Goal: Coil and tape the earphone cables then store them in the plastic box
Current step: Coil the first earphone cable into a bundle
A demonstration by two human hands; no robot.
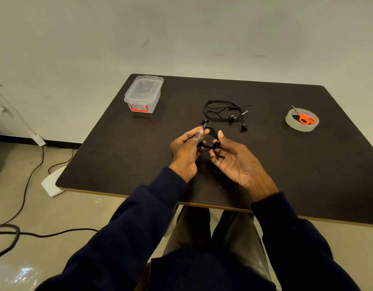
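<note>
Black coiled cable [210, 146] pinched by left hand [186, 153] & right hand [234, 161], coil partly hidden btwn them.

A dark brown table [118, 156] with rounded corners. At its far left stands a clear plastic box [143, 94], lid on, with a red latch. Near the middle lies a loose black earphone cable [225, 112]. At the right sits a tape roll [295, 124], with orange-handled scissors [305, 119] resting on top.
</note>
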